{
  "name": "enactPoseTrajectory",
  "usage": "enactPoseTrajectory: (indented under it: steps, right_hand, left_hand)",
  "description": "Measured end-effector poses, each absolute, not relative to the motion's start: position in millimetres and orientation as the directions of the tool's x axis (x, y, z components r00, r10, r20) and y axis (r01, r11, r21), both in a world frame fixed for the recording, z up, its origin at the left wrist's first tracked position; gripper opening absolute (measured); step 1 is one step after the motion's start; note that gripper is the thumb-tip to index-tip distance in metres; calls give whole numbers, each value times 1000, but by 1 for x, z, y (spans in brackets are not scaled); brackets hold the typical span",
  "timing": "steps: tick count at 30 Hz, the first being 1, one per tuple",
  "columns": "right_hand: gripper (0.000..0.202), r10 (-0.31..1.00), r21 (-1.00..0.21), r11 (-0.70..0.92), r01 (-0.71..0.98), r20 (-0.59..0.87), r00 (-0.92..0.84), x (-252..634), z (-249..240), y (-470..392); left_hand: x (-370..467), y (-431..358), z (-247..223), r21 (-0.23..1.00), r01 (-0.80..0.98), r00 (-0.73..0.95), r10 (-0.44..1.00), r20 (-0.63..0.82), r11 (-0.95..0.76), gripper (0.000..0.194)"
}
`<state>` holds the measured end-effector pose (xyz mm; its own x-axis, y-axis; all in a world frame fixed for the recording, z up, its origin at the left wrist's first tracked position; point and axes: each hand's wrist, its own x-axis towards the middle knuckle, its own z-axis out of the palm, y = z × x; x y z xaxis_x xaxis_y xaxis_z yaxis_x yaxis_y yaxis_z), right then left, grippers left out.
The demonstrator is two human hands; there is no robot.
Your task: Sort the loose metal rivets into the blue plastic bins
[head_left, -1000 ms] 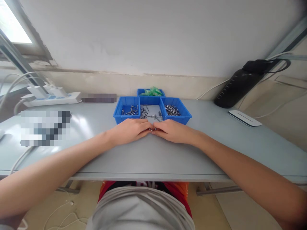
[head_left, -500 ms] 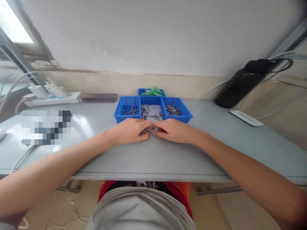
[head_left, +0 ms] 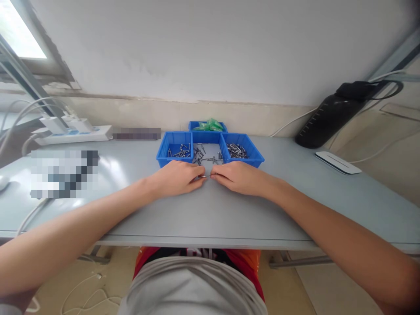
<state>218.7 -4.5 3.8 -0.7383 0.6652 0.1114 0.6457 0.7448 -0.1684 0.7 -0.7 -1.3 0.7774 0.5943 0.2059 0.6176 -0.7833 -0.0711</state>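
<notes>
My left hand (head_left: 180, 178) pinches a small metal screw (head_left: 203, 176) just in front of the blue bins. Facing it, my right hand (head_left: 239, 177) has its thumb and finger pressed together at the screw's other end; what they hold is too small to make out. Several loose screws (head_left: 198, 154) lie on the grey table between the left blue bin (head_left: 166, 158) and the right blue bin (head_left: 254, 162). Some screws (head_left: 183, 150) are in the left bin, and a denser pile (head_left: 236, 151) fills part of the right one.
Behind stands a third blue bin (head_left: 206, 137) with green plastic (head_left: 211, 125). A black bottle (head_left: 324, 116) and a white flat device (head_left: 337, 162) are at the right. A white power strip (head_left: 77, 135) with cables sits at the left, on the grey table (head_left: 210, 214).
The fingers of my right hand have closed together at the end of the screw. My left fingers have tightened, and the screw now lies more level between the hands.
</notes>
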Motion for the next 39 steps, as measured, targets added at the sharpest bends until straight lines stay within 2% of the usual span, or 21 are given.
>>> enactPoseTrajectory:
  steps: [5,10,18,27,32,39]
  right_hand:
    - [27,646,-179,760,625,102,-757,216,-3,-1]
    - [27,638,-175,768,617,109,-763,214,-4,-2]
    - [26,707,-106,707,699,119,-697,220,5,-3]
    - [32,673,-90,733,674,238,-700,217,8,-8]
    - [34,707,-99,705,703,186,-682,219,9,-7]
    - [29,672,-69,740,669,121,-731,220,3,-1]
  left_hand:
    - [1,-2,-2,-96,569,802,526,284,-817,24]
    - [1,-2,-2,-132,506,843,456,287,-852,28]
    - [0,0,-3,-138,599,796,568,209,-789,34]
    - [0,0,-5,-196,606,795,589,142,-771,30]
    - [0,0,-5,-203,625,781,605,157,-754,29]
    - [1,-1,-5,-203,657,754,628,195,-726,28]
